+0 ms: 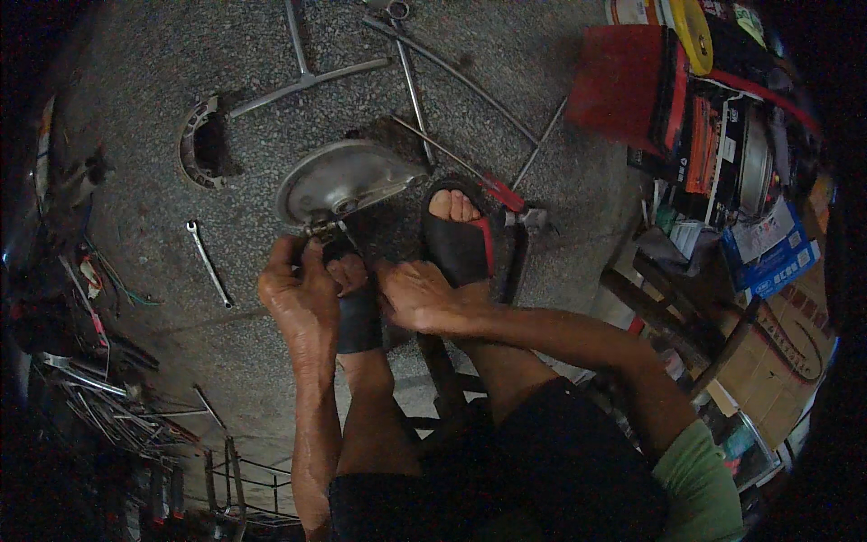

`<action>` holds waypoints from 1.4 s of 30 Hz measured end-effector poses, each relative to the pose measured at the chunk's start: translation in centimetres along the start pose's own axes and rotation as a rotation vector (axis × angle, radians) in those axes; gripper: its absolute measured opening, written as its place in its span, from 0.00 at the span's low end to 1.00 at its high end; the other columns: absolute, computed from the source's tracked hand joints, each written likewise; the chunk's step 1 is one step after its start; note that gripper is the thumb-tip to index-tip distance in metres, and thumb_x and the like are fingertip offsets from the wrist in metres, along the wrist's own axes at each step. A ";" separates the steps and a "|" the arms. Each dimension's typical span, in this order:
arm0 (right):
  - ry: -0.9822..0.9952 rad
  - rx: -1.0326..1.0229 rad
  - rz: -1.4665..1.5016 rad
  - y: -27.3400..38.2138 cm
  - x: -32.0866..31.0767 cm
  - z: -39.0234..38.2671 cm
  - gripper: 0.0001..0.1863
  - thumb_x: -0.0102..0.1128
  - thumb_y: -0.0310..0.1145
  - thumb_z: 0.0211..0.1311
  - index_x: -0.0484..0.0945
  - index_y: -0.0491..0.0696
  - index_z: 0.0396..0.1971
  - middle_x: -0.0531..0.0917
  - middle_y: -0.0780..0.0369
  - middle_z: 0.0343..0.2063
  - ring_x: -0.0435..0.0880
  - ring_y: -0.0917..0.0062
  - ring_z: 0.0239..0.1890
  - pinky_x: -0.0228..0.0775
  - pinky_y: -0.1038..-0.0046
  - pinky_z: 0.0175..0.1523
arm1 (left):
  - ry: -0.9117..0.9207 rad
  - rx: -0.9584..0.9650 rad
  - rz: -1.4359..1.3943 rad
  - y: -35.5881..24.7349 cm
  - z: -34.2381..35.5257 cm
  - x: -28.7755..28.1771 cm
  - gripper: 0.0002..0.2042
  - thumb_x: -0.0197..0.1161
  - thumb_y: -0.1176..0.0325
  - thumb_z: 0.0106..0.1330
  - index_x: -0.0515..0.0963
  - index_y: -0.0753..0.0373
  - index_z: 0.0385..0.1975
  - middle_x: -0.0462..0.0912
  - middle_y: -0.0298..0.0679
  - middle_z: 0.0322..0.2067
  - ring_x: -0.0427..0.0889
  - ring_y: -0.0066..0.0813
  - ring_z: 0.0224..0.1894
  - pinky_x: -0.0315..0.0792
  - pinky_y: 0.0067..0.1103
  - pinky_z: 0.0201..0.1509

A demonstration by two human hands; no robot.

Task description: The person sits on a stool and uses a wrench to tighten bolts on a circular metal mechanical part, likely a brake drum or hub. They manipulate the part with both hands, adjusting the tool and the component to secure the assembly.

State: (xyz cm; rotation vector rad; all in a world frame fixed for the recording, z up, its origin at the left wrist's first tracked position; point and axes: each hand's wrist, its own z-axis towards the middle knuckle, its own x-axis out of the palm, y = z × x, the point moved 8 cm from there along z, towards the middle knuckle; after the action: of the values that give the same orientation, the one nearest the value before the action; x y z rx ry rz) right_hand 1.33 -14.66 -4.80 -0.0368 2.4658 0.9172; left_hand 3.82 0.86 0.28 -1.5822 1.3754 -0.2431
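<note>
My left hand pinches a small metal fitting at the lower edge of a silver, dished metal plate, above my left foot. My right hand has its fingers curled around the lower end of what seems a thin metal tool; that end is hidden. My feet are in dark sandals. A curved brake shoe lies left of the plate. A red-handled screwdriver and a hammer lie beside my right foot.
T-handle wrenches and rods lie above the plate, a spanner at left. Piled tools fill the lower left. A red case, boxes and cardboard crowd the right. A dark low frame stands between my legs.
</note>
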 end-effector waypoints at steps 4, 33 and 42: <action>0.028 0.050 0.042 0.1 0.2 0.1 0.15 0.59 0.37 0.50 0.75 0.42 0.33 0.80 0.51 0.26 0.80 0.54 0.33 0.71 0.54 0.40 | -0.012 0.048 0.042 0.3 0.1 -0.3 0.04 0.55 0.78 0.61 0.75 0.71 0.27 0.77 0.40 0.20 0.72 0.18 0.22 0.67 0.21 0.23; -0.286 -0.083 0.061 -0.5 -1.6 2.0 0.08 0.60 0.30 0.45 0.77 0.40 0.25 0.81 0.47 0.27 0.82 0.53 0.31 0.74 0.56 0.33 | -0.007 0.081 0.023 0.8 0.3 -0.2 0.05 0.54 0.77 0.60 0.75 0.73 0.27 0.80 0.43 0.22 0.73 0.20 0.26 0.69 0.23 0.29; -0.104 0.008 0.074 1.6 -4.2 -1.8 0.09 0.55 0.31 0.56 0.72 0.41 0.30 0.77 0.49 0.17 0.79 0.51 0.24 0.71 0.55 0.31 | -0.002 -0.011 0.053 1.4 0.5 -0.3 0.05 0.57 0.76 0.59 0.75 0.74 0.27 0.80 0.45 0.23 0.74 0.22 0.25 0.69 0.24 0.28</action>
State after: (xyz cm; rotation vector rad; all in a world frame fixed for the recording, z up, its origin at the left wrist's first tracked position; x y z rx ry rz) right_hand 3.90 -15.22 -0.70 0.1035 2.3880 0.9165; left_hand 3.12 1.59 -0.88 -1.5523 1.4179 -0.2022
